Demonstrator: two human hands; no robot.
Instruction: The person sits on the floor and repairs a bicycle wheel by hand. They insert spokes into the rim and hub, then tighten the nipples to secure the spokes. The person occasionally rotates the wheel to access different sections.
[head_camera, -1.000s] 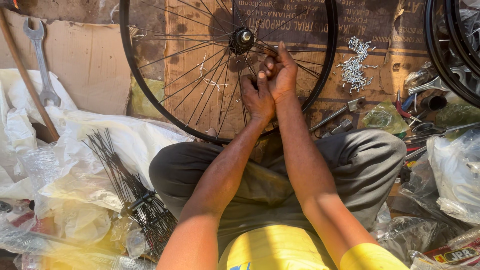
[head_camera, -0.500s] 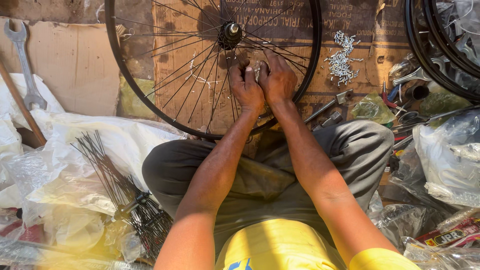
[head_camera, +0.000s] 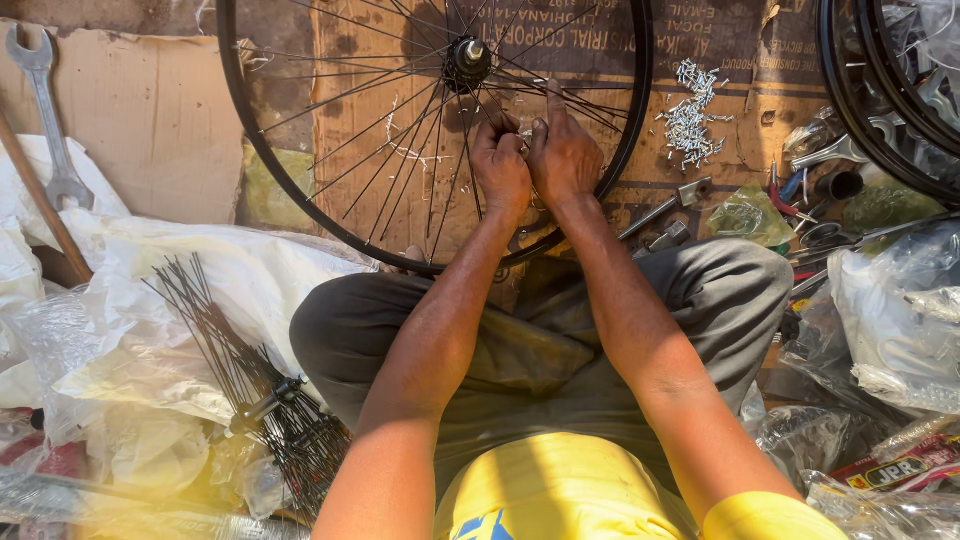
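Flattened brown cardboard (head_camera: 150, 110) covers the ground at the top, with a steel spanner (head_camera: 45, 120) lying on it at the far left. Crumpled white plastic sheeting (head_camera: 190, 300) spreads over the left side, and clear plastic bags (head_camera: 890, 320) pile up on the right (their contents too blurred to tell). Strong warm sunlight washes the lower left corner in a yellow haze.
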